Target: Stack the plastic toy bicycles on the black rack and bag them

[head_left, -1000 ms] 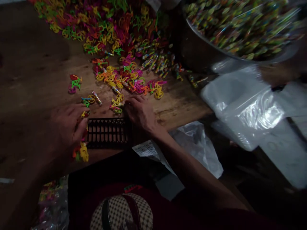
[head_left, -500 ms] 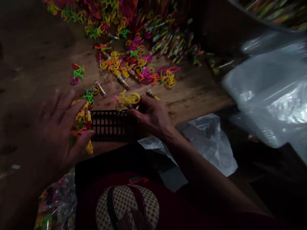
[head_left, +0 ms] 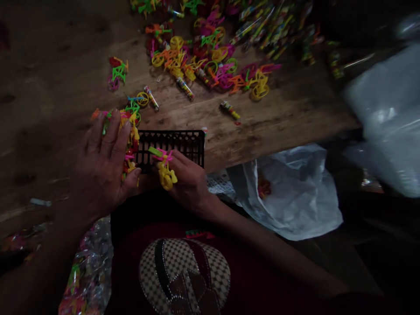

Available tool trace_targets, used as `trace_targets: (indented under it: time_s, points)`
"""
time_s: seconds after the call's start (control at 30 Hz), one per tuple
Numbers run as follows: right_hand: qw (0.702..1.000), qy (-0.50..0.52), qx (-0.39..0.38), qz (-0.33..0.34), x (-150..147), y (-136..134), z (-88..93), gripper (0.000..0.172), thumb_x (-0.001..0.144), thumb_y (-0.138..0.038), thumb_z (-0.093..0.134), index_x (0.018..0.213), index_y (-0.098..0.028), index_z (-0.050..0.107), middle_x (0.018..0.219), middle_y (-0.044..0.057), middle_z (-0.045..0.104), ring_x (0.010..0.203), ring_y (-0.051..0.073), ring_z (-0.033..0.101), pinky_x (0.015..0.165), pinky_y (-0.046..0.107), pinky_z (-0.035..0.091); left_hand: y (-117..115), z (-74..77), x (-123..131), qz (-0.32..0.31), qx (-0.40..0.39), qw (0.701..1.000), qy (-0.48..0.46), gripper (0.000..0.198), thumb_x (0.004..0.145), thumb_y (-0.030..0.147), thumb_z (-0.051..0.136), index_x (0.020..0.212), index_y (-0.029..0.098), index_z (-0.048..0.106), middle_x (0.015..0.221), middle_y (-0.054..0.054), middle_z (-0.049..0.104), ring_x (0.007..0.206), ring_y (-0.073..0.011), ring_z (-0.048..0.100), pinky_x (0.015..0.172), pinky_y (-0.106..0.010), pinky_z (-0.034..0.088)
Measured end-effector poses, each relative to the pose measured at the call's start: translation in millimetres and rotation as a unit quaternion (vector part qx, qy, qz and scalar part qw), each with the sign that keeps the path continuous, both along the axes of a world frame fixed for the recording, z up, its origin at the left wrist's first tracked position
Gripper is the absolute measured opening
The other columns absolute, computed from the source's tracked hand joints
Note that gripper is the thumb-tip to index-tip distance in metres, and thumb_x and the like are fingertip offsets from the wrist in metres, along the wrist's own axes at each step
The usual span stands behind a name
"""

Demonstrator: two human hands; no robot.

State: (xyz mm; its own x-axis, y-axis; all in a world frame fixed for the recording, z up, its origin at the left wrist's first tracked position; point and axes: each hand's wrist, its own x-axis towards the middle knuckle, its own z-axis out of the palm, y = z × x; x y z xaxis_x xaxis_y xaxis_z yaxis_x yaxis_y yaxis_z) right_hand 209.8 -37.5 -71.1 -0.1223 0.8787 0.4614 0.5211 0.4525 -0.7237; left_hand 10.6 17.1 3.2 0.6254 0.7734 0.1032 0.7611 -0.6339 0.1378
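While the right grip (head_left: 187,180) pinches a toy (head_left: 167,177) on its left side, over the near part of the rack (head_left: 177,139), the left hand (head_left: 104,164), thumb spread, covers other toys (head_left: 134,130) at the left end; the rack lies lengthwise along the counter (head_left: 78,74).

Your left hand (head_left: 105,162) hides part of the toy cluster (head_left: 134,127) — number unclear | your right hand (head_left: 188,179) and its yellow-pink toy (head_left: 166,173) block part of the black rack (head_left: 183,133) | print on the small tube (head_left: 185,89) illegible | top edge cuts off the tube pile (head_left: 278,26) | right edge crops the plastic (head_left: 387,113)
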Motion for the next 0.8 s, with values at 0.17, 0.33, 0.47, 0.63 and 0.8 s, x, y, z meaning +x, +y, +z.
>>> trace_targets:
  time_s: [0.17, 0.33, 0.47, 0.63, 0.8]
  points:
    - [0.999, 0.000, 0.012, -0.041, -12.5, 10.4, -3.5, 0.012, 0.091, -0.013, 0.057, 0.089, -0.019, 0.068, 0.082, 0.004, 0.073, 0.078, 0.019, 0.065, 0.077, 0.035, 0.046, -0.6, -5.3, -2.6, -0.026, 0.041, 0.999, -0.003, 0.074, 0.102, 0.051, 0.038, 0.161, 0.007, 0.025, 0.168, -0.021, 0.028, 0.159, -0.0396, 0.017, 0.127, -0.057, 0.023]
    - [0.999, 0.009, -0.006, -0.039, -21.7, 11.4, -10.1, 0.016, 0.092, -0.017, 0.058, 0.077, -0.020, 0.063, 0.069, 0.000, 0.067, 0.073, 0.018, 0.059, 0.074, 0.034, 0.039, 2.5, -8.9, -7.2, -0.033, 0.018, 0.999, -0.015, 0.078, 0.101, 0.053, 0.041, 0.165, 0.016, 0.016, 0.171, -0.017, 0.024, 0.159, -0.0396, 0.016, 0.127, -0.060, 0.021]
    - [0.999, -0.023, 0.004, -0.040, -23.7, 10.8, -12.6, 0.015, 0.092, -0.017, 0.056, 0.079, -0.020, 0.063, 0.068, 0.000, 0.066, 0.072, 0.017, 0.055, 0.074, 0.034, 0.036, 2.5, -10.6, -7.7, -0.041, 0.026, 0.999, -0.019, 0.079, 0.101, 0.054, 0.041, 0.165, 0.014, 0.015, 0.170, -0.019, 0.024, 0.159, -0.0397, 0.016, 0.127, -0.060, 0.021]
    - [0.996, -0.083, 0.028, -0.036, -26.8, 10.4, -13.8, 0.018, 0.097, -0.019, 0.052, 0.084, -0.019, 0.065, 0.071, 0.001, 0.065, 0.075, 0.018, 0.054, 0.080, 0.036, 0.036, 0.8, -12.6, -5.8, -0.037, 0.051, 0.998, -0.020, 0.077, 0.103, 0.056, 0.034, 0.163, 0.011, 0.018, 0.169, -0.021, 0.027, 0.159, -0.0389, 0.016, 0.127, -0.058, 0.022]
    - [0.995, -0.079, 0.044, -0.039, -31.2, 11.2, -18.9, 0.023, 0.102, -0.024, 0.048, 0.087, -0.018, 0.065, 0.075, 0.004, 0.063, 0.078, 0.020, 0.053, 0.081, 0.037, 0.036, 1.6, -2.7, -3.6, -0.034, 0.006, 0.999, 0.019, 0.082, 0.102, 0.062, 0.029, 0.161, 0.005, 0.024, 0.169, -0.022, 0.023, 0.159, -0.0406, 0.014, 0.128, -0.058, 0.020]
